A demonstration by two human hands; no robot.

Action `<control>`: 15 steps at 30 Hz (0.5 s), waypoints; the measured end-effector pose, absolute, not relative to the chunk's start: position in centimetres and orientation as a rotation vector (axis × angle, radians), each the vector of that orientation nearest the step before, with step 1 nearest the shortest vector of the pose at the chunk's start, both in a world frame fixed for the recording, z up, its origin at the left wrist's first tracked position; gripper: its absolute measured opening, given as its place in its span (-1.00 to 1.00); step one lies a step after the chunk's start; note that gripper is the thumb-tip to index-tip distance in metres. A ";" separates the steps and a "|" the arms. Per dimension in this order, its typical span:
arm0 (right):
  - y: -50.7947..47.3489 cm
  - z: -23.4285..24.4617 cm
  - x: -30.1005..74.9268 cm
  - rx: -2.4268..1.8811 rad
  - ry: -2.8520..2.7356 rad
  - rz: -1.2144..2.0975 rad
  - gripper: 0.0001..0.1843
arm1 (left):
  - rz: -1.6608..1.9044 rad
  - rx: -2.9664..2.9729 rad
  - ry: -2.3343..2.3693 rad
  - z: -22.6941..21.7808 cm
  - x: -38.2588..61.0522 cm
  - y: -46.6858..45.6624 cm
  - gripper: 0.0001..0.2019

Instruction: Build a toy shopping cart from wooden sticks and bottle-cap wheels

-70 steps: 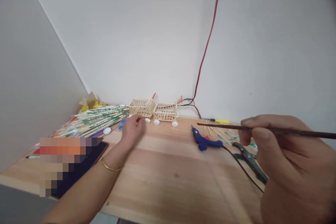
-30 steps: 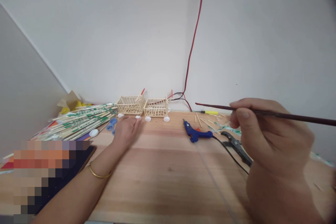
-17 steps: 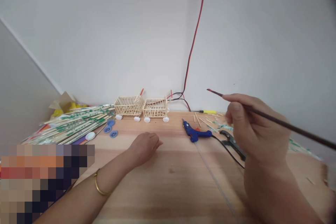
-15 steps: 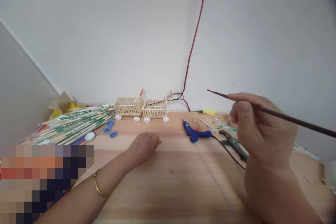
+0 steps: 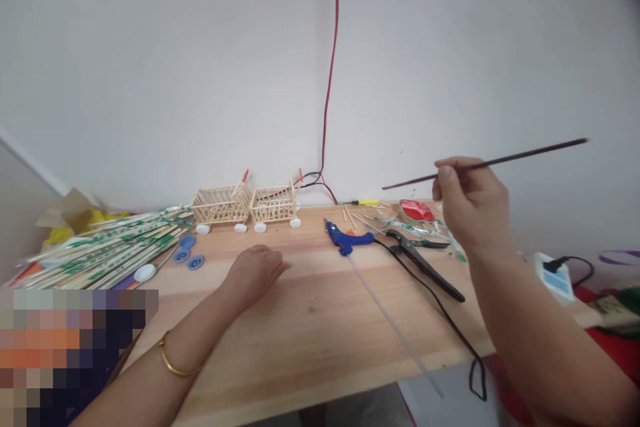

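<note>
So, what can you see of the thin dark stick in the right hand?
The thin stick is long, straight and dark, perhaps a paintbrush; its material is unclear. The right hand grips it nearer its tapered left end, which tilts slightly down. The other end rises rightward; neither appears to touch anything.

1 head camera faces forward and down, table (image 5: 295, 347) near, wall (image 5: 200, 53) beyond.

A slim dark brush (image 5: 529, 153) is held slantwise in mid-air over there, thin tip lower; well left, a pale stick cart (image 5: 220, 205) and matching second cart (image 5: 273, 205), both red-handled, stand upright on white wheels.
</note>
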State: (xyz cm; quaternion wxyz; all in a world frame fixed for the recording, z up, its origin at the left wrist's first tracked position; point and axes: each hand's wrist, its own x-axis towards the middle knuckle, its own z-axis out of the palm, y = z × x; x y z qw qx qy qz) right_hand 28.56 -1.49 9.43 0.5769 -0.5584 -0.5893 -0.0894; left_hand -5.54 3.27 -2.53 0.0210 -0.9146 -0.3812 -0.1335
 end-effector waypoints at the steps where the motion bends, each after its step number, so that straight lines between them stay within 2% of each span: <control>1: -1.9 8.4 29.2 -1.372 -1.346 -0.225 -0.76 | -0.426 -2.824 -1.179 -2.5 -5.5 3.2 -0.57; 6: -4.3 3.5 30.8 -1.575 -1.404 -0.243 -0.66 | -0.456 -2.808 -1.196 -2.5 -5.4 2.7 -0.48; 10: -5.1 1.8 30.1 -1.659 -1.388 -0.223 -0.57 | -0.428 -2.803 -1.242 -2.4 -4.9 2.1 -0.44; 15: -3.5 1.5 29.4 -1.531 -1.487 -0.341 -0.65 | -0.372 -2.813 -1.262 -2.4 -4.5 1.7 -0.46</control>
